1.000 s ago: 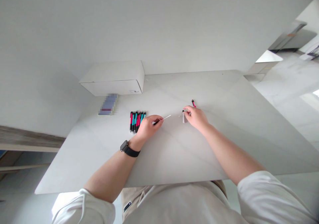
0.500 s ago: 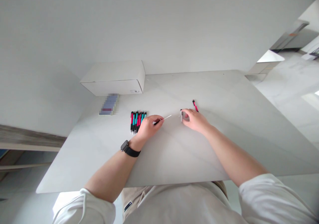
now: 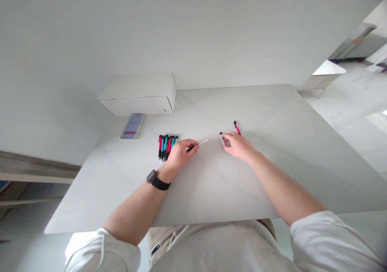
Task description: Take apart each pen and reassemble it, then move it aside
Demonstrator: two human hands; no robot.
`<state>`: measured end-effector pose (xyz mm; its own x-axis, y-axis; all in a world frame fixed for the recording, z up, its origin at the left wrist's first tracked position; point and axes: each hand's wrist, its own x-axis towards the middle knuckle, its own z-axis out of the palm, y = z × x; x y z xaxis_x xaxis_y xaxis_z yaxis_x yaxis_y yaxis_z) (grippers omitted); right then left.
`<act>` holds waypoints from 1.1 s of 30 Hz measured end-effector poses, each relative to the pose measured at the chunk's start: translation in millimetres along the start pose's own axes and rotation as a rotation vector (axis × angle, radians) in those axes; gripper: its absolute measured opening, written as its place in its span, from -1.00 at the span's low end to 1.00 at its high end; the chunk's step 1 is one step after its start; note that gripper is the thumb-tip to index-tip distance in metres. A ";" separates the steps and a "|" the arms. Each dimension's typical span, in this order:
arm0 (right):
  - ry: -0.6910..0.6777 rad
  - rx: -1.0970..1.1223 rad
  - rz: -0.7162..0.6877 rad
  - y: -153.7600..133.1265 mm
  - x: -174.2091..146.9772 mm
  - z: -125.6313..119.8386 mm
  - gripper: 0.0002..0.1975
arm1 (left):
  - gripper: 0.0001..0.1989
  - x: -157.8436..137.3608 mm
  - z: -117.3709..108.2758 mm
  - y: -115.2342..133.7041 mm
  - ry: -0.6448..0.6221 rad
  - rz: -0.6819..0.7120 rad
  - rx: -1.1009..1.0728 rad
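Note:
My left hand, closed, pinches a black pen part with a thin white pen refill sticking out to the right. My right hand grips a short pen piece with a black top and a pale lower part, its fingers curled round it. A small clear bit lies just left of that piece. Beyond the right hand is a red and black pen, partly hidden by the fingers. Beside my left hand several red, teal and black pens lie side by side; the hand covers some of them.
A long white box stands against the wall at the back left. In front of it is a blurred blue packet. The white table has its near edge against my body.
The pale piece in my right hand has turned slightly, its black top now tilting left. My left hand has kept its place with the refill.

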<state>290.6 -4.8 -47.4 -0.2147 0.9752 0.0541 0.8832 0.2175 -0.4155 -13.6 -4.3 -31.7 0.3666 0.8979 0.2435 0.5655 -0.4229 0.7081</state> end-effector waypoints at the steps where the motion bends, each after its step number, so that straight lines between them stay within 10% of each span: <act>1: -0.003 0.001 -0.002 0.8 0.0 0.3 -0.49 | -0.80 0.0 -0.1 0.1 0.001 0.001 -0.002; 33: 0.062 0.075 -0.336 -59.3 -12.5 13.8 -0.80 | -0.80 0.2 0.3 1.4 -0.120 0.127 -0.011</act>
<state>235.1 -30.4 -35.9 -0.4602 0.8509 0.2532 0.7341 0.5252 -0.4305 -12.4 -4.8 -30.9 0.5205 0.8162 0.2508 0.5011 -0.5298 0.6843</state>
